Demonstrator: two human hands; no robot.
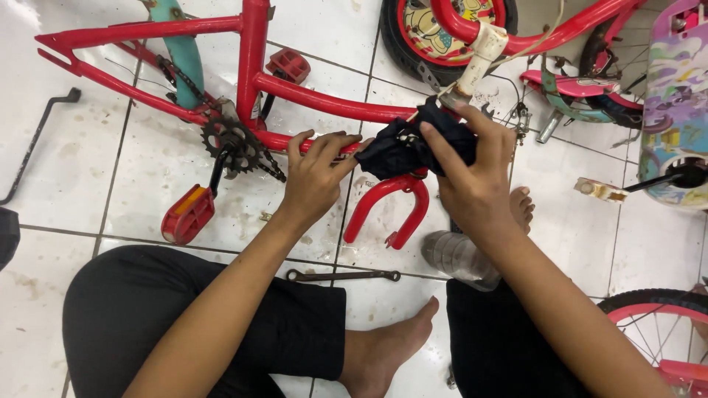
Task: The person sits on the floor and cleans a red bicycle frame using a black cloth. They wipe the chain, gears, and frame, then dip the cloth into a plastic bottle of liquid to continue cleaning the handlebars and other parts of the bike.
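A red child's bicycle frame [317,97] lies on the white tiled floor in front of me, its chainring [230,141] and red pedals facing me. My left hand [316,175] grips the frame's lower tube. My right hand [472,166] presses a dark cloth [402,147] against the head tube, just above the red fork [391,210]. A white steering stem [481,53] sticks out beyond the cloth. I sit with bare feet and black trousers.
A flat wrench [343,276] lies on the tiles between my knees. A clear plastic bottle [459,258] rests by my right foot. A black bent rod [33,144] lies at the left. Other small bicycles and wheels [442,33] crowd the top right and lower right corner.
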